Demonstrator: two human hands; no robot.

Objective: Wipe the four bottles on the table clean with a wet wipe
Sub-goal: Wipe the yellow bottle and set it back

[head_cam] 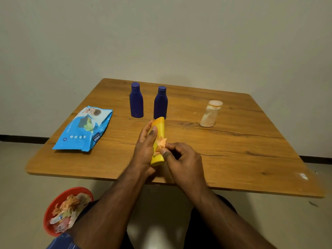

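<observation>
Head view: the blue wet-wipe pack (84, 129) lies flat on the left of the wooden table (233, 150); "mee mee" reads in white on a dark patch near its front edge, the smaller print too fine to read. Glossy soft plastic, crinkled at the near seam. On the floor by the person's left knee, a red bowl (53, 209) holds a heap of crumpled used wipes and wrappers. Yellow bottle (159, 128), smooth and tube-like, is held tilted above the table's near middle. Left hand (146, 143) wraps it from the left, fingers closed round the body, thumb laid along the top. Right hand (181, 159) pinches a scrunched orange-tinted wipe (160, 143) against the bottle's side, thumb and fingertips pressed together. Two dark blue bottles (136, 103) (160, 105), matte, shouldered, capped, stand upright behind. A pale cream bottle (210, 115), wide lid, leans slightly at the right.
</observation>
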